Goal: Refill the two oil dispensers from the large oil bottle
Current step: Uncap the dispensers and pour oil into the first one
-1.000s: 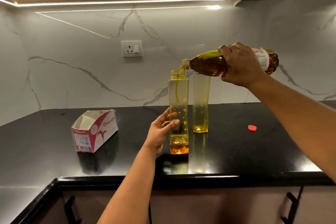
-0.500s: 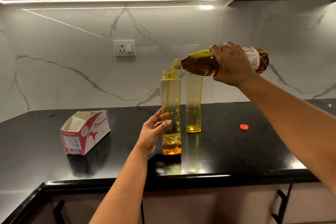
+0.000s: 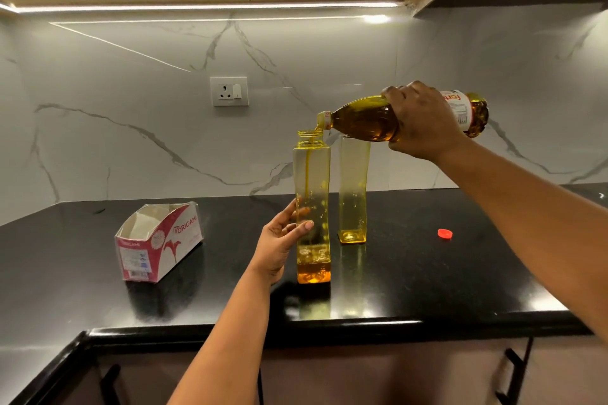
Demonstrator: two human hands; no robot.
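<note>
Above the near tall yellow-tinted square plastic dispenser, steadied by left hand, right hand grips tilted clear large oil bottle; oil level has risen slightly, filling barely begun.

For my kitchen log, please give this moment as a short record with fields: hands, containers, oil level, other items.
right hand: right hand grips tilted large plastic oil bottle, pouring
left hand: left hand steadies near tall yellow square dispenser
oil level: near dispenser low, stream entering its neck
far dispenser: second yellow dispenser nearly empty
other items: small red cap, open red-and-white carton, black countertop
</note>
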